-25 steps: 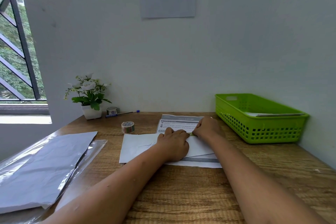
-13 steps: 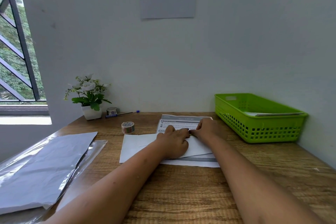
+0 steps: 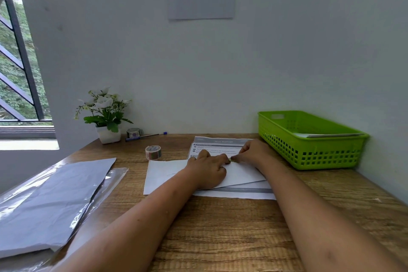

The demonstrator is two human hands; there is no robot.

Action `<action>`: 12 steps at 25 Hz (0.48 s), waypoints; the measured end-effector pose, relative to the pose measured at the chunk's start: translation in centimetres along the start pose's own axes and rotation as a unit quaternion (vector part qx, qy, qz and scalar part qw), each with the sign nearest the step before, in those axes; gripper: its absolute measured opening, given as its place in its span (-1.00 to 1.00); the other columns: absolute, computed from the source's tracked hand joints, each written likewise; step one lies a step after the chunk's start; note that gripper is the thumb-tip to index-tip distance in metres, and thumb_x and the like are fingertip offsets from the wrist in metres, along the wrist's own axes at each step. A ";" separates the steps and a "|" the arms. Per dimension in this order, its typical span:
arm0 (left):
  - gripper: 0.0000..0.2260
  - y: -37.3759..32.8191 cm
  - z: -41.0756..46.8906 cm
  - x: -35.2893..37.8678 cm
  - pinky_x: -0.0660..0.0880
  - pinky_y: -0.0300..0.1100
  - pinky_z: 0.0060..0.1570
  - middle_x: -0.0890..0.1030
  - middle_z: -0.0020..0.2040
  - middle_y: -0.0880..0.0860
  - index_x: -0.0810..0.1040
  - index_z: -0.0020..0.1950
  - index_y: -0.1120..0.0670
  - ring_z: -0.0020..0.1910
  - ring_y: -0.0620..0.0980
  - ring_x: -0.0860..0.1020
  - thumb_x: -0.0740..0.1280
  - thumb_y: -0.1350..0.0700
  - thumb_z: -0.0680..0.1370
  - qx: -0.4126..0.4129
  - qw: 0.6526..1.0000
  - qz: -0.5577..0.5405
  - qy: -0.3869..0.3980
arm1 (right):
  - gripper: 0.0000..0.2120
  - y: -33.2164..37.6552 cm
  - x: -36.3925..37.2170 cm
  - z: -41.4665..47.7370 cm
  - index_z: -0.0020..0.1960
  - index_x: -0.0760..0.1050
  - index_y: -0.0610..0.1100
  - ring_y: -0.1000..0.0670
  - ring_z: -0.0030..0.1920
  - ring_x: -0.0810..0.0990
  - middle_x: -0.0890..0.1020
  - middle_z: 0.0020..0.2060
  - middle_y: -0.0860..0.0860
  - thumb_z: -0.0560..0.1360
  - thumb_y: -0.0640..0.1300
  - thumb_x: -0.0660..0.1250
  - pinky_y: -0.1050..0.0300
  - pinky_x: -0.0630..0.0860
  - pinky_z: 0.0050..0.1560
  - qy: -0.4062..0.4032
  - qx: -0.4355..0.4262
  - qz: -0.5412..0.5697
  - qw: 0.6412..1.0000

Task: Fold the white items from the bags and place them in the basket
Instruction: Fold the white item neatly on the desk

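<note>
Both hands are down on the white sheet (image 3: pixel 164 174) in the middle of the wooden table (image 3: pixel 220 227). It's already doubled over and sits on top of a printed page (image 3: pixel 218 146) with grey bands. The left hand (image 3: pixel 207 172) lies flat on the sheet, fingers loosely curled and pressing down, not gripping anything. The right hand (image 3: pixel 254 152) is just beside it with its fingers bent and the tips pushing on the sheet's top edge, thumb tip nearly touching the left hand's fingers, so more of a press than a grab as far as I can see. The green basket (image 3: pixel 313 157) is off to the right against the wall, with what looks like a pale folded sheet (image 3: pixel 326 135) lying inside. On the left there's a clear bag (image 3: pixel 110 183) with a big pale sheet (image 3: pixel 48 203) on top. Further back: a roll of tape (image 3: pixel 153 152), a pen (image 3: pixel 145 136) and a small potted plant (image 3: pixel 106 115).
</note>
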State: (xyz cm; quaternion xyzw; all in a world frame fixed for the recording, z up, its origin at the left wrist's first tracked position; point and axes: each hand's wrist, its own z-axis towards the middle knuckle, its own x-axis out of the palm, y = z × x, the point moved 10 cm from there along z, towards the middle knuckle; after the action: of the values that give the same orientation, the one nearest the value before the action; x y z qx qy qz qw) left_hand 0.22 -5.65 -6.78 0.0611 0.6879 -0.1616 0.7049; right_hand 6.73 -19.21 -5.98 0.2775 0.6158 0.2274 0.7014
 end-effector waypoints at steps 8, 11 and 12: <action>-0.64 0.3 -0.3 -0.2 0.16 0.11 0.29 0.38 0.35 0.15 0.24 0.40 -0.07 0.37 0.08 0.21 0.01 0.01 0.60 -0.020 1.000 -0.010 0.004 | -0.87 0.0 -0.7 0.0 -0.27 0.57 -0.12 -0.12 -0.08 0.67 0.69 -0.18 -0.13 0.26 -0.24 0.52 0.08 0.58 -0.07 -0.016 -0.007 0.018 1.000; -0.63 0.3 -0.4 -0.2 0.17 0.10 0.29 0.37 0.37 0.14 0.22 0.41 -0.06 0.37 0.08 0.22 0.00 0.00 0.60 -0.017 1.000 0.001 -0.007 | -0.90 0.1 -0.8 -0.2 -0.23 0.57 -0.07 -0.07 -0.07 0.65 0.69 -0.15 -0.07 0.30 -0.15 0.48 0.10 0.58 -0.05 -0.021 -0.018 -0.011 1.000; -0.62 0.2 -0.4 -0.2 0.17 0.10 0.29 0.36 0.39 0.14 0.19 0.44 -0.06 0.37 0.08 0.22 0.00 0.00 0.61 -0.014 1.000 0.007 -0.011 | -0.87 0.3 -0.8 -0.4 -0.18 0.58 -0.08 -0.06 -0.06 0.63 0.67 -0.13 -0.05 0.31 -0.09 0.48 0.11 0.55 -0.06 -0.017 -0.021 -0.015 1.000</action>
State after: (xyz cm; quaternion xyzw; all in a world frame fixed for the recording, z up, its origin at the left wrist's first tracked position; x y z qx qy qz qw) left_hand -0.07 -5.30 -6.67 0.0542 0.6822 -0.1473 0.7141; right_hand 6.25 -19.41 -5.23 0.2568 0.6031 0.2249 0.7209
